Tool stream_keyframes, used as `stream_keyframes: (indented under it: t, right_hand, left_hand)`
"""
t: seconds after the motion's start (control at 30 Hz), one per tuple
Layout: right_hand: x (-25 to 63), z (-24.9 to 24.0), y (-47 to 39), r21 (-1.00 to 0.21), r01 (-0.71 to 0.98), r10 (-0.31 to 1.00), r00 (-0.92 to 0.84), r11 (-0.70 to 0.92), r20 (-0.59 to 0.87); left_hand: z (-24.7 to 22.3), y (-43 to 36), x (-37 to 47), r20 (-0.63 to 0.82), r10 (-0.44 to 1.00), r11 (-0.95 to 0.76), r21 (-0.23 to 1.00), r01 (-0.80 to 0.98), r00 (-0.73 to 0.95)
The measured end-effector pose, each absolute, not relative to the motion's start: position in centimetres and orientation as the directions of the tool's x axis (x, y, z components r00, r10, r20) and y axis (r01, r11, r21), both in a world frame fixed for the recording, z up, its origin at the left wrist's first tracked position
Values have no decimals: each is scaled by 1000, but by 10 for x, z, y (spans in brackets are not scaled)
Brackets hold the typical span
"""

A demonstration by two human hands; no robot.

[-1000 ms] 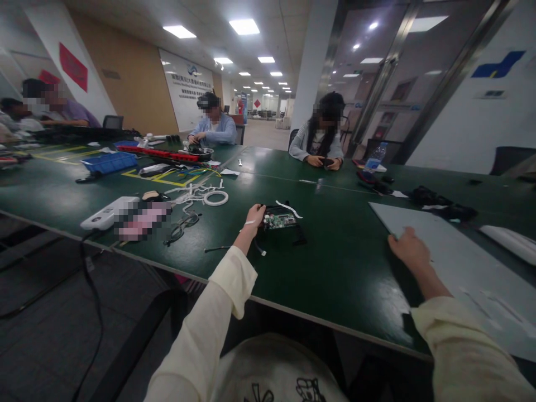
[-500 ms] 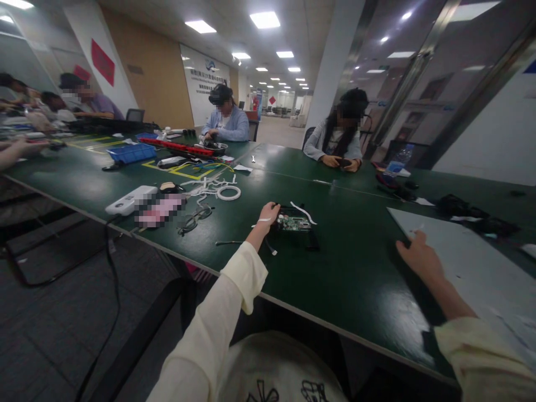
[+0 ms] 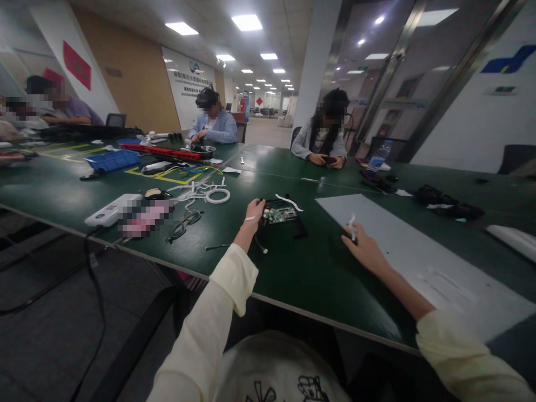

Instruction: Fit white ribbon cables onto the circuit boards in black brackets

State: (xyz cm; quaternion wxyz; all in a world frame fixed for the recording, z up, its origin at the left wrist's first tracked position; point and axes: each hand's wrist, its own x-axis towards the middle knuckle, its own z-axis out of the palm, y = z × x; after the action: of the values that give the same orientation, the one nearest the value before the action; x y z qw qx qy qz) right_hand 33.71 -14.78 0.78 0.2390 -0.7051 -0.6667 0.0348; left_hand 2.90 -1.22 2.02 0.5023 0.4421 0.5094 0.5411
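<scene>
My left hand [image 3: 254,210] is closed on the left edge of a black frame with a green circuit board [image 3: 282,215] in it. A curved white strip [image 3: 290,202] lies along the frame's far side. My right hand [image 3: 363,245] is over the near-left edge of a large pale grey panel [image 3: 402,245]. Its fingers are pinched around a small white strip [image 3: 352,219] that sticks up from the fingertips. Whether these fingers also grip the panel edge I cannot tell. Below my left wrist, a dark cable [image 3: 260,244] with a white end lies on the table.
Left on the green table [image 3: 310,273] are eyeglasses [image 3: 184,224], a white roll of tape [image 3: 218,195], a white power bank-like box [image 3: 111,211] and a blue tray [image 3: 112,160]. Several people sit around the table. Black items [image 3: 448,204] and a water bottle [image 3: 381,155] stand right.
My right hand has moved left, closer to the circuit board, and the grey panel has shifted left along with it. My left hand keeps its hold on the frame. The view has turned slightly right.
</scene>
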Motion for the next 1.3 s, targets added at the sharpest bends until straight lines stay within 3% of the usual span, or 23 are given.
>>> stream_keyframes:
  t: [0.23,0.43,0.6,0.87,1.0,1.13,1.3]
  right_hand:
    - [279,20,-181,-428,829,928,-275,361,251]
    - [255,31,-207,-444,716,837,-516,538,182]
    - [238,35,-217,-452,612,742,-643,648,193]
    - [226,38,-216,-433,487,618,-749,758,240]
    - [226,35,-215,-398,470,590,-762,788,269]
    - [226,32,-214,-380,441,558,-777,813,291]
    - [225,31,-213,-378,431,548,-782,820,296]
  left_hand:
    - [37,-16,20,-35,971,-28,966,-258,-238]
    - [47,-17,13,-24,940,-81,953,-292,-341]
    - [52,-17,11,41,940,-111,976,-188,-339]
    - [58,-21,39,36,998,-31,996,89,-56]
    - [47,-25,65,22,1000,-22,989,143,5]
    - [30,-26,90,88,995,-94,982,164,43]
    - [19,-21,101,196,977,-215,884,415,88]
